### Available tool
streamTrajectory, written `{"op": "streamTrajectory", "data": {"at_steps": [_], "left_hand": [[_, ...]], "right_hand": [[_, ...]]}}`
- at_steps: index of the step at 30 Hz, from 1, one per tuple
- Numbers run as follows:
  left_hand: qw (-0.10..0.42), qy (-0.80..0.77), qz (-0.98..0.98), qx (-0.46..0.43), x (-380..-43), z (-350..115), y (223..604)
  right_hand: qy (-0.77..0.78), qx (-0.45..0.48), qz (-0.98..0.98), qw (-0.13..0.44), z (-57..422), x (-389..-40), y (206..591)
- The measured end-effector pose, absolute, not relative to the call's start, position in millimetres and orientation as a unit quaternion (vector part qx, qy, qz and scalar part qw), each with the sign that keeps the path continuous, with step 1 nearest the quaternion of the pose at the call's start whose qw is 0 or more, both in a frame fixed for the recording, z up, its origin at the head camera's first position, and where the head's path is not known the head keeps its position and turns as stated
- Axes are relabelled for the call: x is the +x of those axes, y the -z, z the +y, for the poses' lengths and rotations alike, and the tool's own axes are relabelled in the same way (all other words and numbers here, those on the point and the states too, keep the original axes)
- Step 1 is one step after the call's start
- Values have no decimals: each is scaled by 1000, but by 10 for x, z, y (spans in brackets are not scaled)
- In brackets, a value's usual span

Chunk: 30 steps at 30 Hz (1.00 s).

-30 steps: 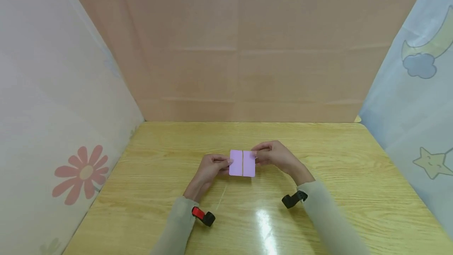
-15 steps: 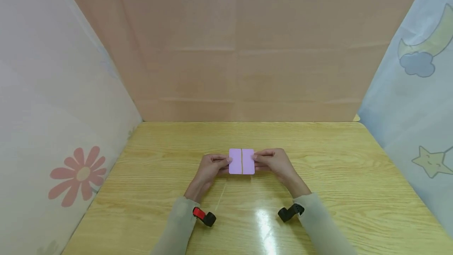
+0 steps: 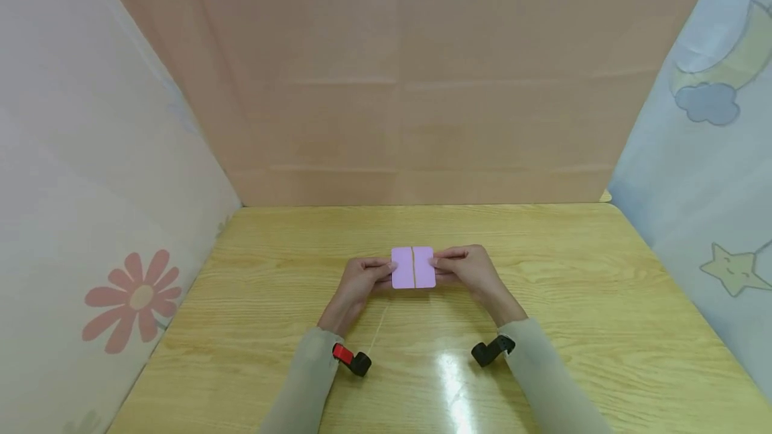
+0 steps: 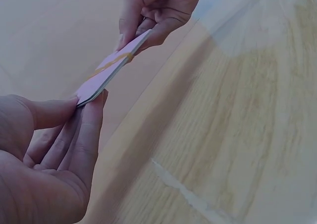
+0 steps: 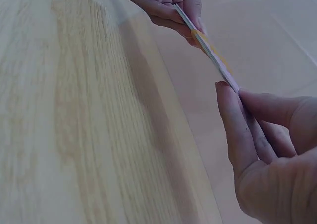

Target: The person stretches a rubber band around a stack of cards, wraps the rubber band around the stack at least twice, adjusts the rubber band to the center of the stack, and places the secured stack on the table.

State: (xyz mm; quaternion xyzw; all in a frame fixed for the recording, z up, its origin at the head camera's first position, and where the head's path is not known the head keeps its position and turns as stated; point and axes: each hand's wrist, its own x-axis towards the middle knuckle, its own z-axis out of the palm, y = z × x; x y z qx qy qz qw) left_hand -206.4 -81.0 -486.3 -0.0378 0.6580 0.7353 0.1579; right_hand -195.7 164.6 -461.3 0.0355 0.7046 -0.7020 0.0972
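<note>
A thin stack of lilac square cards (image 3: 402, 268) with rounded corners is held up over the table. Around its middle runs a yellowish rubber band (image 3: 413, 268), top to bottom in the head view. My left hand (image 3: 357, 282) pinches the left edge, thumb on the face and fingers behind. At the opposite edge, my right hand (image 3: 478, 274) pinches it the same way. Edge-on in the left wrist view, the card stack (image 4: 103, 79) shows thin layers. In the right wrist view the rubber band (image 5: 212, 49) wraps over the narrow side.
The wood-grain table (image 3: 265, 246) lies beneath both hands, with a light streak (image 4: 185, 192) on its surface. A tan cloth (image 3: 386, 119) hangs behind it; patterned cloth walls stand left (image 3: 54, 153) and right (image 3: 675, 179). Each wrist carries a small black camera.
My right hand has shifted from the stack's upper right corner to the middle of its right edge. Both hands and the card stack have risen slightly in the head view.
</note>
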Motion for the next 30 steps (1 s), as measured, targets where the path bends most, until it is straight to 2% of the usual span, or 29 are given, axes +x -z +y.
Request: {"op": "streamTrajectory", "data": {"at_steps": [15, 22, 30], "left_hand": [[152, -720, 675, -49, -2315, -828, 4870], [151, -677, 719, -49, -2461, -830, 4857], [158, -626, 762, -40, -2550, -827, 4831]], "right_hand": [[688, 83, 715, 95, 1572, -2207, 4688], [666, 76, 735, 97, 1545, -2373, 4688], [640, 66, 756, 125, 1527, -2489, 4735]]}}
